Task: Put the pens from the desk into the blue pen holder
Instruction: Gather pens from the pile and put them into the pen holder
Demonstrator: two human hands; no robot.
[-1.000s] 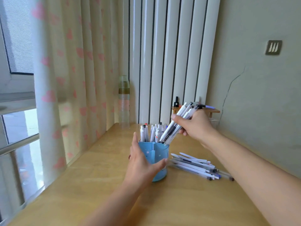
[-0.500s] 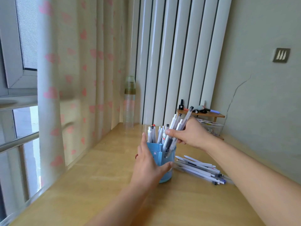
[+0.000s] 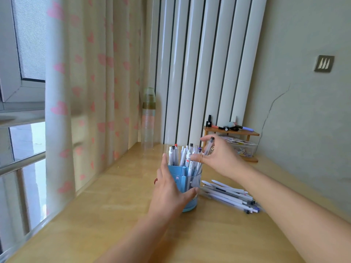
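Observation:
The blue pen holder (image 3: 178,174) stands on the wooden desk (image 3: 114,215), packed with several upright white and clear pens (image 3: 182,154). My left hand (image 3: 171,194) grips the holder's near left side, thumb across its front. My right hand (image 3: 222,158) hovers just above and right of the holder with its fingers spread. One clear pen (image 3: 209,147) leans against those fingers, its lower end down in the holder. A loose pile of several pens (image 3: 229,196) lies on the desk right of the holder, under my right forearm.
A tall clear bottle (image 3: 148,118) stands at the desk's back edge by the heart-print curtain (image 3: 85,92). Behind the holder are a small wooden shelf (image 3: 231,132) with small items and a clear box (image 3: 245,149). A white radiator (image 3: 199,73) and wall close the back and right.
My right hand lowered a bunch of pens into the holder and spread its fingers, letting them drop in. My left hand stayed on the holder.

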